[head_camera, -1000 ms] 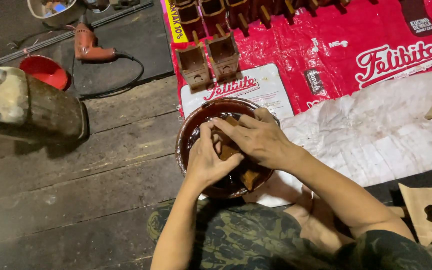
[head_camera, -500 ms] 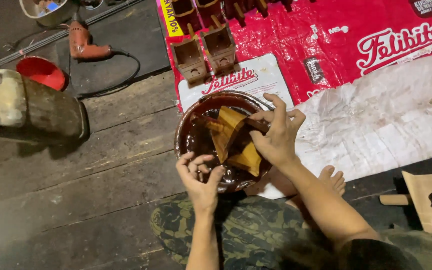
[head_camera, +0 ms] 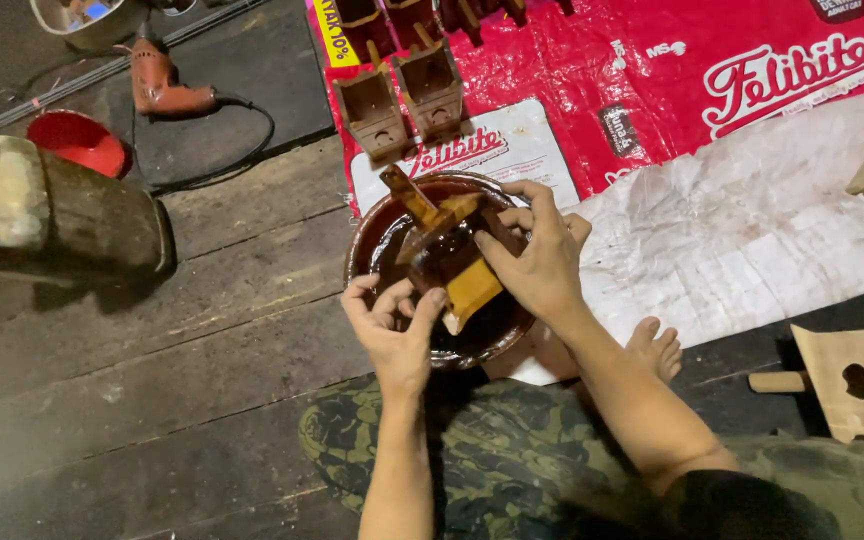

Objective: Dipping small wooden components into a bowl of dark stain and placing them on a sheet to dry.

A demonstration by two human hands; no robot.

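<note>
Dark brown stain filled the bowl (head_camera: pixel 382 225) on the floor (head_camera: pixel 152 380), and a small wooden birdhouse (head_camera: pixel 452 260) was held tilted over it, seemingly so drips fell back in. The right hand (head_camera: pixel 542 260) was clamped on the birdhouse from above; the left hand (head_camera: pixel 397 325) was closed around its lower, still pale corner at the bowl's near rim, steadying it. Stained birdhouses (head_camera: pixel 402 95) stood apart on the red sheet (head_camera: pixel 652 90), apparently to dry, while an unstained one (head_camera: pixel 857 385) lay to the right. A drill (head_camera: pixel 167 90) lay well away. Half a second earlier, the left hand had rested on the rim and only the right held the piece.
</note>
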